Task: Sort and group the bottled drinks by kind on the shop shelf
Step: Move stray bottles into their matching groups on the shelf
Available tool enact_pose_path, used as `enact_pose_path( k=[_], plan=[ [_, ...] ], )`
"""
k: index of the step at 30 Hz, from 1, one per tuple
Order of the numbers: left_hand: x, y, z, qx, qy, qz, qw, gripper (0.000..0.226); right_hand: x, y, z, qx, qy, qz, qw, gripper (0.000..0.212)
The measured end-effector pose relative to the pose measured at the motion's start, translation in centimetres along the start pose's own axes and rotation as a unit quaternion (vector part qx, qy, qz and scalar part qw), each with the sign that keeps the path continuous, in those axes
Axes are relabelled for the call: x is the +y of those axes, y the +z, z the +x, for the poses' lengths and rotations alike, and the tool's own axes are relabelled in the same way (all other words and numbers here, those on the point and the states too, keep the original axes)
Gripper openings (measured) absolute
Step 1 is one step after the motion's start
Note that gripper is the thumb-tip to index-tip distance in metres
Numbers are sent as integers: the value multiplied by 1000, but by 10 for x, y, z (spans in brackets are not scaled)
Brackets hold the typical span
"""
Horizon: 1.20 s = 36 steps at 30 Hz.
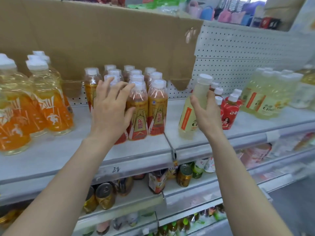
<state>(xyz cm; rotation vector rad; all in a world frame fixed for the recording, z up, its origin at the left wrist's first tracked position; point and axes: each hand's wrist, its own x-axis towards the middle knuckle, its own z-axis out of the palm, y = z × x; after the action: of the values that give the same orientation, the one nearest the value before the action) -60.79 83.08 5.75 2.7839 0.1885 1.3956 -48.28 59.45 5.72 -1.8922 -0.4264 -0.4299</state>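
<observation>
Tilted pale bottle (186, 116) gripped high in right hand (208, 113) — slip risk; left hand (110, 106) splayed against gold bottles (157, 106) — toppling risk.

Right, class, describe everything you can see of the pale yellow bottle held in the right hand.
The pale yellow bottle is clear plastic, filled with pale liquid, with a white cap and a cream label bearing an orange stripe. It tilts top-right over the shelf, gripped round its upper part by the right hand.
</observation>
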Motion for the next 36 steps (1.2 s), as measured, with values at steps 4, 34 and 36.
enact_pose_path(
  k=[4,34,36],
  plan=[
    [38,3,-3,46,-19,-41,998,53,11,-53,-17,36,10,43,998,36],
    [480,314,166,-153,-86,-286,942,95,273,-335,220,37,47,-67,996,46],
    [481,326,167,-159,-88,-285,941,97,280,-334,230,28,40,-77,996,42]
  ],
)
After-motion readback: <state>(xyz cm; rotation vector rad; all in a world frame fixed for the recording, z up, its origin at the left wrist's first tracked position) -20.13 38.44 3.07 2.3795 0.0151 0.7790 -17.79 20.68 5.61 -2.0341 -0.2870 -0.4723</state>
